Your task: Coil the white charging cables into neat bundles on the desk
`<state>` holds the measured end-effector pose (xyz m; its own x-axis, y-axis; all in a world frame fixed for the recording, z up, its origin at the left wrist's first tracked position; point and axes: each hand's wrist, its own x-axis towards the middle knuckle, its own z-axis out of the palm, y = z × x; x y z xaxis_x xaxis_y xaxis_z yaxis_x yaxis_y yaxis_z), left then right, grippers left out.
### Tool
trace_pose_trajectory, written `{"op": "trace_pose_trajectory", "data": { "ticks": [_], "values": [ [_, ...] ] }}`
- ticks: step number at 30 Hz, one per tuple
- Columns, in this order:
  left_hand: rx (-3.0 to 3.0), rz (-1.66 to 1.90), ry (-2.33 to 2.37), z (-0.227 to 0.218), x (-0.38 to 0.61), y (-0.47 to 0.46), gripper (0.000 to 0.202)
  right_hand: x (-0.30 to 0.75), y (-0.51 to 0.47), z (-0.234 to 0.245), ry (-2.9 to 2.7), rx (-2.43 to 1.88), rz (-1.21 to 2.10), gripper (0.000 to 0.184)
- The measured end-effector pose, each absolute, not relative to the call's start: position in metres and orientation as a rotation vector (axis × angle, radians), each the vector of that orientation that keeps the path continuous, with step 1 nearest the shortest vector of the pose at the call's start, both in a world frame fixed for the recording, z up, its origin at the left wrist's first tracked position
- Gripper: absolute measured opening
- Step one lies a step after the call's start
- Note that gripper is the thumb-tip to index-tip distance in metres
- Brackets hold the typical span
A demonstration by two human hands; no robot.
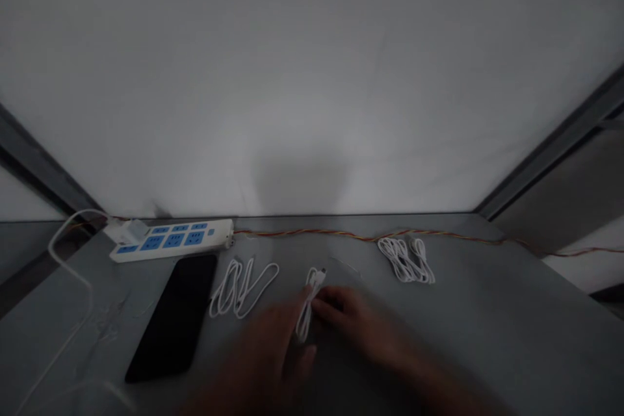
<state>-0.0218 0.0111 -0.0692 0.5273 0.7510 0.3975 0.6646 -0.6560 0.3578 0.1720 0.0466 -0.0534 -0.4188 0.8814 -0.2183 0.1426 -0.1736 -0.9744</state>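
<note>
L hand (258,354) and R hand (353,325) clamped together on white looped cable (307,305), blurry; long axis runs fore-aft, plug end pointing away, tipped slightly right; it's above mid surface (487,338), betw. white coil (238,289) and second coil (404,261).

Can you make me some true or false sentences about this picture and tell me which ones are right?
1. A white cable is between the left hand and the right hand. True.
2. The phone is to the right of the hands. False: the black smartphone lies to their left.
3. The power strip has blue socket panels. True.
4. The cable bundle at the back right is black. False: it is a white cable bundle.
5. A twisted red-and-yellow wire runs along the far edge of the grey table. True.
</note>
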Motion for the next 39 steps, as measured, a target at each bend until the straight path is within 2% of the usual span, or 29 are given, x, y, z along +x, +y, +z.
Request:
{"op": "trace_pose_trajectory", "data": {
  "ticks": [3, 7, 11, 14, 24, 29, 34, 39],
  "values": [
    [2.549, 0.893, 1.087, -0.054, -0.036, 0.015, 0.050, 0.184, 0.049, -0.051, -1.320, -1.019, 1.951, 0.035],
    [2.743, 1.041, 1.025, -0.051, -0.037, 0.024, 0.042, 0.189, 0.048, -0.058, -1.141, -0.846, 2.278, 0.041],
    [2.852, 1.039, 0.825, -0.049, -0.031, 0.028, 0.026, 0.185, 0.043, -0.060, -1.103, -0.804, 2.395, 0.043],
    [2.797, 1.021, 0.791, -0.047, -0.032, 0.029, 0.022, 0.183, 0.043, -0.057, -1.141, -0.867, 2.407, 0.042],
    [2.790, 0.915, 0.935, -0.064, -0.035, 0.026, 0.030, 0.188, 0.045, -0.043, -1.406, -0.942, 2.277, 0.039],
    [2.812, 0.826, 0.918, -0.059, -0.033, 0.025, 0.027, 0.192, 0.039, -0.036, -1.581, -1.133, 2.000, 0.028],
    [2.312, 0.793, 1.183, -0.053, -0.021, 0.019, 0.029, 0.185, 0.036, -0.036, -1.716, -1.079, 1.810, 0.017],
    [1.806, 0.759, 1.343, -0.047, -0.010, 0.017, 0.027, 0.176, 0.036, -0.042, -1.972, -1.186, 1.476, 0.020]
  ]
}}
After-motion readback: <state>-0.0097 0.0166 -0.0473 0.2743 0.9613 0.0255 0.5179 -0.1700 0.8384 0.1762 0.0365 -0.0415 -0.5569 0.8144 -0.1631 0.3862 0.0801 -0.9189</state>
